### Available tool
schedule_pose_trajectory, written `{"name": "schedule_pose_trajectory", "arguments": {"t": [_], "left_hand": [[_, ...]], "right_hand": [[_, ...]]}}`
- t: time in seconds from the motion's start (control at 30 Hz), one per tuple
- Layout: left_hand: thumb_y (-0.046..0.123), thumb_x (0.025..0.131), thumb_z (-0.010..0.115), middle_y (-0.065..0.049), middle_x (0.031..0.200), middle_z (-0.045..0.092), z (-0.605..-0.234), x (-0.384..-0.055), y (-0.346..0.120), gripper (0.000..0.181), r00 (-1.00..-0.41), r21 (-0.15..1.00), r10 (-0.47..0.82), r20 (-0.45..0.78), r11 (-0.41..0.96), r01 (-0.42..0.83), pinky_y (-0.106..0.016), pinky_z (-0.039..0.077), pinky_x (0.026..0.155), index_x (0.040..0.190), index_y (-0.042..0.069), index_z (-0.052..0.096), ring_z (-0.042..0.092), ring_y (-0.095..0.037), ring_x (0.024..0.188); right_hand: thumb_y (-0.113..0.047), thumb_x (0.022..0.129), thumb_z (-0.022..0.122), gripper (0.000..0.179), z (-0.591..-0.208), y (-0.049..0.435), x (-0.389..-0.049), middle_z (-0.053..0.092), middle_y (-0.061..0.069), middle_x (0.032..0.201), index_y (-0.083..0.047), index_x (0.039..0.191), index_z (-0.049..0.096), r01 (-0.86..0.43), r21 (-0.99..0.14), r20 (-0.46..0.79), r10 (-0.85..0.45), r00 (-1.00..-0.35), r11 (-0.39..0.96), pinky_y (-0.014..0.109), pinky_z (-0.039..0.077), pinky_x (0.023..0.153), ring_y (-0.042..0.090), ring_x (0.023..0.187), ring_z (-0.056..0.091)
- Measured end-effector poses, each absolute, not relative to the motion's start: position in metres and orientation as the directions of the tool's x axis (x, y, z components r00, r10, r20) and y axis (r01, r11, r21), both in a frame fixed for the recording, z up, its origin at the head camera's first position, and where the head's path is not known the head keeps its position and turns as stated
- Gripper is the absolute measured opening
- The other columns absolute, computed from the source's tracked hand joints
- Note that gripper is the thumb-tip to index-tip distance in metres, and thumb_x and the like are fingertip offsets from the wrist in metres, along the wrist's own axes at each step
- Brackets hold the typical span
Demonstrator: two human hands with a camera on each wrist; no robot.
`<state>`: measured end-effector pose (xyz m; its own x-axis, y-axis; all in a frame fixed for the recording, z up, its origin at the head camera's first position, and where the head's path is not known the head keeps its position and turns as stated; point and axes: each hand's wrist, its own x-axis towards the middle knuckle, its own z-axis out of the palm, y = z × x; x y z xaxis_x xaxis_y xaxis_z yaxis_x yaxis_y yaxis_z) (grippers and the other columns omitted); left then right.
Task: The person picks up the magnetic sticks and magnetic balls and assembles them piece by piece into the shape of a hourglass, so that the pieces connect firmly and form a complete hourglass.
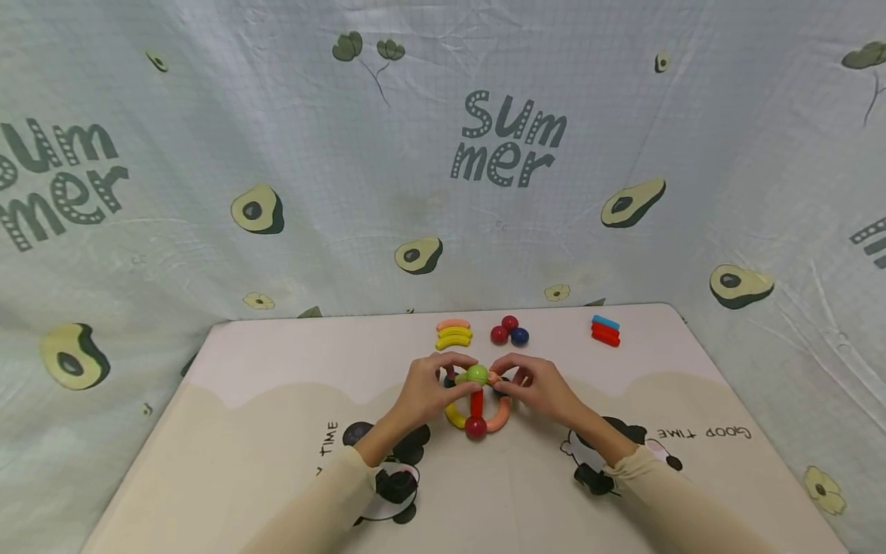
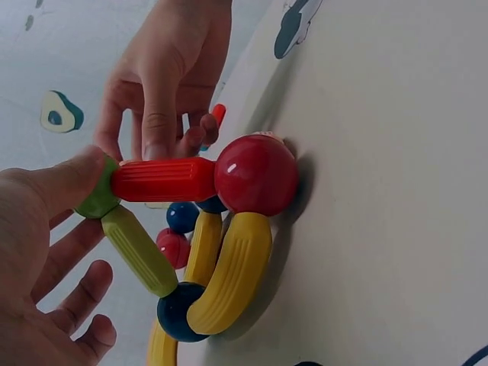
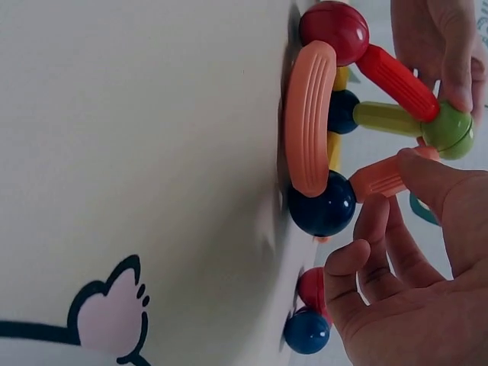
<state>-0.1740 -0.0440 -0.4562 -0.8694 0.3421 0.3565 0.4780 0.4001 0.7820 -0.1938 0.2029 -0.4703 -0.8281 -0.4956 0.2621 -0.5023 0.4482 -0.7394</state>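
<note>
A frame of ball-and-rod building toys stands on the table, rising to a green ball (image 1: 477,374). My left hand (image 1: 425,391) pinches that ball between thumb and fingers. With thumb and fingers, my right hand (image 1: 538,387) pinches a straight peach rod (image 3: 380,177), which runs from a dark blue ball (image 3: 324,204) up to the green ball. A red rod (image 2: 164,181) joins the green ball to a dark red ball (image 2: 256,175) at the base. A yellow-green rod (image 3: 389,120) also slopes down from the top. Curved yellow (image 2: 232,274) and peach (image 3: 309,122) rods form the base ring.
Behind the frame lie peach and yellow curved rods (image 1: 454,335), two dark red balls with a blue ball (image 1: 519,336), and, farther right, red and blue straight rods (image 1: 605,332). A printed cloth (image 1: 332,154) hangs along the table's (image 1: 277,462) back edge.
</note>
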Motion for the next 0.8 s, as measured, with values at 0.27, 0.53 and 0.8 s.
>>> {"name": "schedule_pose_trajectory", "arguments": {"t": [0.27,0.53,0.8], "left_hand": [[0.02,0.087,0.084,-0.003,0.108,0.076,-0.459,-0.173,-0.039,0.031,-0.859,0.778,0.348,0.375,0.386,0.496,-0.04,0.054,0.078,0.115,0.009,0.076,0.063,-0.029,0.092],[0.02,0.088,0.083,-0.003,0.108,0.076,-0.459,-0.179,-0.038,0.031,-0.846,0.767,0.388,0.365,0.389,0.51,-0.037,0.055,0.075,0.116,0.009,0.076,0.063,-0.031,0.09],[0.019,0.089,0.082,-0.001,0.108,0.076,-0.456,-0.185,-0.035,0.03,-0.844,0.768,0.416,0.339,0.395,0.504,-0.023,0.046,0.067,0.118,0.01,0.076,0.062,-0.027,0.087]], "right_hand": [[-0.018,0.095,0.076,0.022,-0.475,0.202,-0.193,0.072,-0.003,0.108,-0.015,0.116,0.073,-0.507,-0.726,0.266,-0.491,-0.83,0.464,0.026,0.053,0.071,0.012,0.08,0.06],[-0.016,0.094,0.077,0.023,-0.478,0.203,-0.192,0.072,-0.001,0.108,-0.013,0.116,0.073,-0.51,-0.714,0.272,-0.48,-0.834,0.48,0.025,0.053,0.068,0.01,0.076,0.06],[-0.014,0.093,0.077,0.024,-0.48,0.204,-0.189,0.073,0.001,0.106,-0.009,0.116,0.073,-0.504,-0.711,0.304,-0.433,-0.849,0.49,0.024,0.052,0.065,0.011,0.074,0.059]]}}
